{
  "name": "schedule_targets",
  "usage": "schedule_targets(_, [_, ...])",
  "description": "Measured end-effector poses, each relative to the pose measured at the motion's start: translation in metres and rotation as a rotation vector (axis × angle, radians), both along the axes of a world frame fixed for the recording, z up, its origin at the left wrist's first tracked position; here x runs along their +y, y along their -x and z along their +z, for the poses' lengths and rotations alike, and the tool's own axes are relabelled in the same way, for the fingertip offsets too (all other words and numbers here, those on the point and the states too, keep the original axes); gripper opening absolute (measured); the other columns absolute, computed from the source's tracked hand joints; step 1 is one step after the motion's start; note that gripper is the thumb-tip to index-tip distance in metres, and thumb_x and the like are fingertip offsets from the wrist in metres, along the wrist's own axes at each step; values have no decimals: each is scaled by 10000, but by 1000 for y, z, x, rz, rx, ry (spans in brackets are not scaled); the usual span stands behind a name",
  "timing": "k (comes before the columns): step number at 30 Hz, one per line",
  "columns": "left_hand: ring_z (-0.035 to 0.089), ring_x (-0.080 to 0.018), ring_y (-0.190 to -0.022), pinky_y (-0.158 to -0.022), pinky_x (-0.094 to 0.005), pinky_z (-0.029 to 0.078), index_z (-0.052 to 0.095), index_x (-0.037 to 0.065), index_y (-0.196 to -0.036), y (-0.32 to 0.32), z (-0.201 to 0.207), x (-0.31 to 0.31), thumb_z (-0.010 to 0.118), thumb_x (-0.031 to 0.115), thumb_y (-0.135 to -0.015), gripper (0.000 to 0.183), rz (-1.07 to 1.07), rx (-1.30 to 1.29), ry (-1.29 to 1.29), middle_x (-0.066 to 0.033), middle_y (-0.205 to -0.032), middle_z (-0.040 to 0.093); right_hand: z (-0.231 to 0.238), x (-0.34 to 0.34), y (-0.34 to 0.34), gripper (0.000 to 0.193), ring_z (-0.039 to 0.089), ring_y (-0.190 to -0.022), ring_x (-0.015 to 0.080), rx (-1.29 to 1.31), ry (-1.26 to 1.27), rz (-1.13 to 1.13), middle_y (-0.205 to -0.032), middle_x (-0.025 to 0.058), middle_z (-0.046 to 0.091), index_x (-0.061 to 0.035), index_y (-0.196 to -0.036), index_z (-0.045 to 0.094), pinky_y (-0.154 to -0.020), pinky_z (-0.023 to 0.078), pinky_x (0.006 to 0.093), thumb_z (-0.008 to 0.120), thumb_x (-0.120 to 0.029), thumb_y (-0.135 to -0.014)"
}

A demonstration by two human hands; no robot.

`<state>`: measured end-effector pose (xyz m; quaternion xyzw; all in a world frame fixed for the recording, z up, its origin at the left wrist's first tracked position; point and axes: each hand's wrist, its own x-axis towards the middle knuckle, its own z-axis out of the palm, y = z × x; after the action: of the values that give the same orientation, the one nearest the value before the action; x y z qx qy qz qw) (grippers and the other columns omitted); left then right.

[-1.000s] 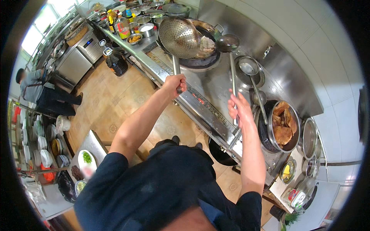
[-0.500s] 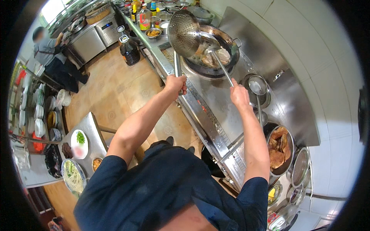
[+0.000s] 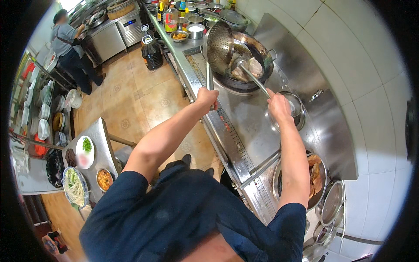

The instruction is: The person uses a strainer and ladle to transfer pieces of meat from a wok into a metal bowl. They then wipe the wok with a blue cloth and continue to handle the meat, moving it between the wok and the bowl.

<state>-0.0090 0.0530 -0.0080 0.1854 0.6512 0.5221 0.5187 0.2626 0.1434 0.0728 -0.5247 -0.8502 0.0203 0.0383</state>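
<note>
My left hand (image 3: 207, 98) is closed around the handle of a large perforated strainer (image 3: 219, 46). The strainer's bowl is tilted up over the left side of a black wok (image 3: 267, 51) on the steel stove. With my right hand (image 3: 279, 106) I grip the long handle of a metal ladle (image 3: 256, 82), whose head reaches into the wok. Pale pieces of what looks like meat (image 3: 254, 67) lie there beside the ladle head. The strainer hides part of the wok's left side.
A pot of browned pieces (image 3: 315, 174) stands near my right forearm, with a round metal container (image 3: 297, 109) behind my right hand. Bottles (image 3: 171, 22) and seasoning bowls (image 3: 179, 36) line the far counter. A side table (image 3: 102, 139) holds dishes at left. Another person (image 3: 72, 48) stands far left.
The view has shifted a little. My right hand has moved the ladle slightly, its head now against the pale pieces. The strainer stays raised in my left hand, a bit nearer the wok.
</note>
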Motion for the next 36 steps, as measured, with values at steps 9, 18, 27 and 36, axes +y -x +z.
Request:
schedule_targets(9, [533,-247,-431,-330,-421,415,497,-67,-673,-27,-7,29,608,-21,-786,165,91,19,30,-136,-564,522,13,-6,-24,468,631,-980,362,-63,-14,-7,-1033,196,638,-227,-1349,551,-847,508,463,619,-159,-891])
schedule_targets(18, [555,-247,-452,-346,-424,443,520,-79,-696,-51,-7,50,632,21,-816,192,120,45,133,-141,-592,556,-2,0,-49,468,648,-920,366,-78,-71,33,-994,202,636,-245,-1346,553,-797,526,466,631,-187,-888])
schedule_targets(27, [637,-322,-498,-395,-445,506,602,-59,-665,-80,-15,84,621,24,-812,170,10,218,160,-174,-601,617,-6,-12,-45,463,646,-941,362,-46,-24,-41,-1000,191,648,-249,-1354,541,-820,523,470,610,-183,-901])
schedule_targets(36, [500,-234,-394,-339,-367,399,477,-9,-558,-61,19,59,555,-28,-779,235,142,-319,-16,-127,-513,483,-24,-5,-51,463,640,-935,383,140,20,-55,-1013,202,642,-222,-1357,536,-812,516,481,607,-176,-902])
